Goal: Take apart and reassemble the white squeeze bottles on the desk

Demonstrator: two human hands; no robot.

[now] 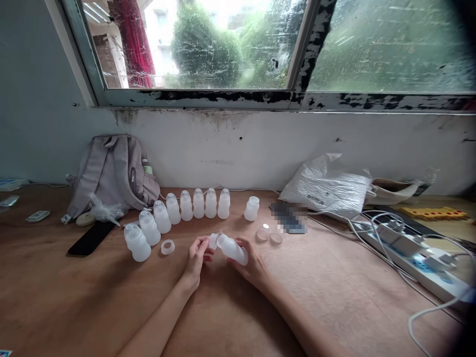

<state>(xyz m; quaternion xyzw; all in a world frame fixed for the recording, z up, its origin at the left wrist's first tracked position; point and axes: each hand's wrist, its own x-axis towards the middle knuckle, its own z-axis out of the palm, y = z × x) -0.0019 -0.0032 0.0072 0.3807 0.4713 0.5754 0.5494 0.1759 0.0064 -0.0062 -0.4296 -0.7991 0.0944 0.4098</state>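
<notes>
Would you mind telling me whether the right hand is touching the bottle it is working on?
Touching: the head view shows the right hand wrapped around the bottle, fingers on its body.

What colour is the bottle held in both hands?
Translucent white bottle, seen best in the head view.

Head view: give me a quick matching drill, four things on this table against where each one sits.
Things:
1. bottle in hands
2. loose ring
3. black phone
4. power strip

Places:
A. far right, with plugs in it
B. left, in front of the backpack
C. between the left hand and right hand
D. on the table beside the nearest standing bottle

Pairs: 1-C, 2-D, 3-B, 4-A
</notes>
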